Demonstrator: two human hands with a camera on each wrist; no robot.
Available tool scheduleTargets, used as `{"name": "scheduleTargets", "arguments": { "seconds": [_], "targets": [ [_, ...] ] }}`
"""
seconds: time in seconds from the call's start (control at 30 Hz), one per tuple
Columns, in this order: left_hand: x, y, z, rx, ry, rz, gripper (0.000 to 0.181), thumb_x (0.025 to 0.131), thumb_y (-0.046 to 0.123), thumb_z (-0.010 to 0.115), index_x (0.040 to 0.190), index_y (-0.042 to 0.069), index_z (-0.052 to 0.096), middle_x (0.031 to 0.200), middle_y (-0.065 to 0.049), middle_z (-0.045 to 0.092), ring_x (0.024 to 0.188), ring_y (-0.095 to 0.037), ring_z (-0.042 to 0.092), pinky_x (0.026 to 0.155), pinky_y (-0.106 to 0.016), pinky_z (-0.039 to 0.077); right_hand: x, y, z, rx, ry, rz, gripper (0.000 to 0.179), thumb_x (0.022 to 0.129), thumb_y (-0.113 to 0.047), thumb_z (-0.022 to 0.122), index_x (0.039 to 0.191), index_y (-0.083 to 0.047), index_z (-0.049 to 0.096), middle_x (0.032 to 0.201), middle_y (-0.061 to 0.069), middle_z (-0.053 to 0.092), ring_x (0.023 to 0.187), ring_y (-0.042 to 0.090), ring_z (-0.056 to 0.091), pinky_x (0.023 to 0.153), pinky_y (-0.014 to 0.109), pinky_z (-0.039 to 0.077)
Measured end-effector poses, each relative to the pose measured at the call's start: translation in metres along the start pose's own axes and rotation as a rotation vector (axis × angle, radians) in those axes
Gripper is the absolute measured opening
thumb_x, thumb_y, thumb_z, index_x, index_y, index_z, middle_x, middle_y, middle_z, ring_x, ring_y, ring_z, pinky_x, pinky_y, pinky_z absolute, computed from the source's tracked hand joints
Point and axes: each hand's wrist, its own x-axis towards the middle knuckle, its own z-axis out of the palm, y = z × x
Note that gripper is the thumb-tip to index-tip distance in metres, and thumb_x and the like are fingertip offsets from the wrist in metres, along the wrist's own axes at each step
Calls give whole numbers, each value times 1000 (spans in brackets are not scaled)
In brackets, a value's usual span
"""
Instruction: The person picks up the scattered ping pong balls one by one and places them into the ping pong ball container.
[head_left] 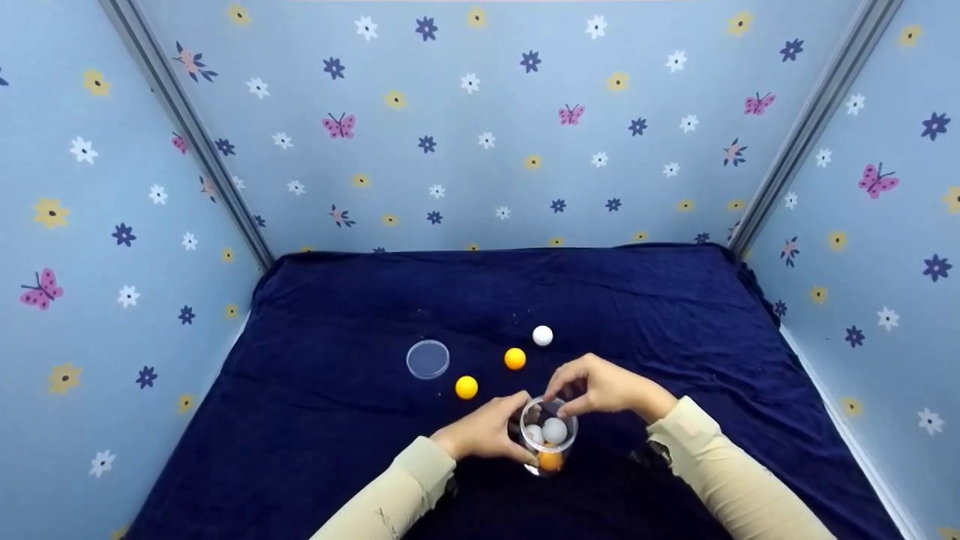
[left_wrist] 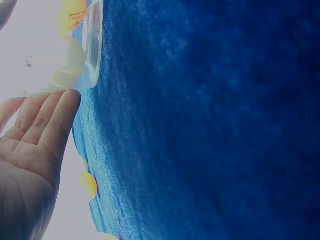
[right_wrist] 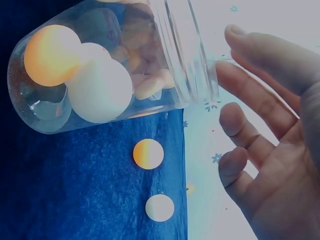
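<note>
"Jar of clear plastic, round and open-mouthed (right_wrist: 187, 65): why is it held that way?"

"Likely to steady it. The left hand (head_left: 487, 431) has thumb and fingers wrapped about the jar's left side, and the mouth faces up, which leaves the opening free."

"And the right hand (head_left: 606, 384)?"

"At the jar's mouth, fingers loosely bent and parted, with nothing visible in its hold. Whether a fingertip touches the rim, I can't quite tell from these angles."

"What sits inside the jar?"

"At least two round white plastic balls (right_wrist: 102, 92) and one round orange plastic ball (right_wrist: 51, 55), grouped low down, presumably because the curved wall gathers them."

"Anything outside it?"

"On the dark blue velvety cloth (head_left: 337, 450), two loose orange balls (head_left: 514, 358) lie beyond the jar and to its left; a loose white ball (head_left: 542, 335) lies straight beyond it. The clear, round plastic lid (head_left: 428, 360) lies left of the jar, well apart, probably to leave the mouth reachable. The cloth's soft nap may check rolling."
</note>
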Motion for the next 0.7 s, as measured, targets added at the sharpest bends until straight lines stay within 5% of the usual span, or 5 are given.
{"name": "scheduleTargets", "arguments": {
  "seconds": [0.17, 0.7],
  "targets": [
    [1, -1, 2, -88, -5, -32, 67, 76, 18, 101, 126, 1, 59, 123, -7, 78, 108, -6, 75, 95, -23, 61, 0, 3, -2, 15, 59, 8, 24, 84, 8, 86, 107, 4, 80, 97, 23, 78, 74, -1, 61, 63, 20, 54],
    [-1, 0, 2, -35, 16, -19, 67, 75, 22, 102, 125, 5, 60, 122, -6, 75, 108, -6, 72, 96, -22, 60, -3, 16, -8, -84, 264, 43, 24, 86, -2, 89, 108, -6, 83, 97, 18, 79, 78, 5, 64, 69, 24, 56]
  ]
}}
